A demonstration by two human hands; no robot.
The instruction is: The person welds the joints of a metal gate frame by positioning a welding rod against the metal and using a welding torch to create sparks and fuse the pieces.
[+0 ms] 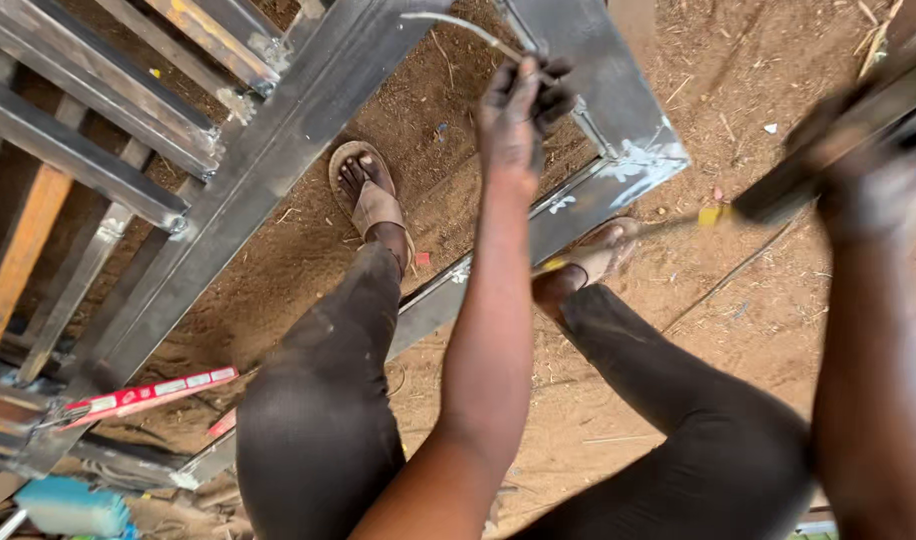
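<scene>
- My left hand [518,105] reaches forward at the top of the view, fingers pinched shut around a thin metal rod [458,28] that runs up and to the left from the fingertips.
- That hand sits just above the corner of a steel frame [618,110], close to the frame's inner edge; I cannot tell whether it touches the steel.
- My right hand [873,175] is at the right edge, blurred, wrapped closed around a dark tool handle [828,150] that slants up to the right.
- From the low end of that handle a thin shaft points left toward the frame corner, with a small yellow patch [711,214] on it.
- The frame is grey, flat-sided steel tube; white chalky marks streak its corner and the bar that runs down to the left between my legs.
- My right foot, in a sandal [603,252], rests against that bar; the left sandal [370,195] stands on the brown dirt ground [758,290] inside the frame.
- A long grey steel beam [268,160] crosses on a slant at left, touching a gate of welded bars [98,120], some rusty orange.
- At lower left a narrow red and white strip with printing [153,394] lies beside the beam's end.
- A light blue block [68,508] sits in the bottom left corner, its kind unclear.
</scene>
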